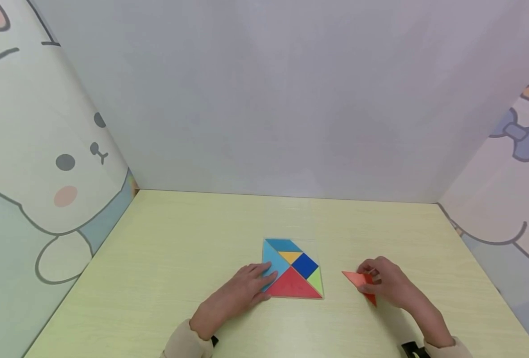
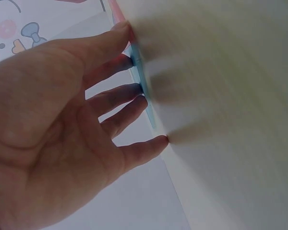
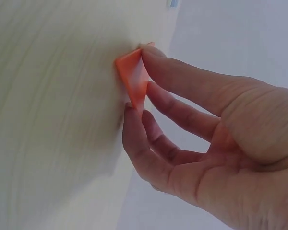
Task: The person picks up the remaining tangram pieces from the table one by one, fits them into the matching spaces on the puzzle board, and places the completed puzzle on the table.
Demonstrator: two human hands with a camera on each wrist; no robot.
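Note:
Several flat tangram pieces lie together in the middle of the table: a light blue triangle [image 1: 271, 257], a red triangle [image 1: 293, 286], a teal parallelogram [image 1: 283, 245], a yellow triangle [image 1: 290, 256], a dark blue square [image 1: 305, 265] and a green triangle [image 1: 316, 281]. My left hand [image 1: 248, 288] rests its fingertips on the left edge of this group, touching the light blue triangle, with the fingers fairly straight. To the right, my right hand [image 1: 389, 282] pinches an orange triangle [image 3: 133, 74] between thumb and fingers, tilted just above or against the table.
A clear, thin tray edge [image 1: 291, 219] shows faintly behind the pieces. The pale wooden table [image 1: 179, 233] reaches back to a plain grey wall [image 1: 264, 99]. Panels with cartoon drawings stand at the left [image 1: 36, 149] and right.

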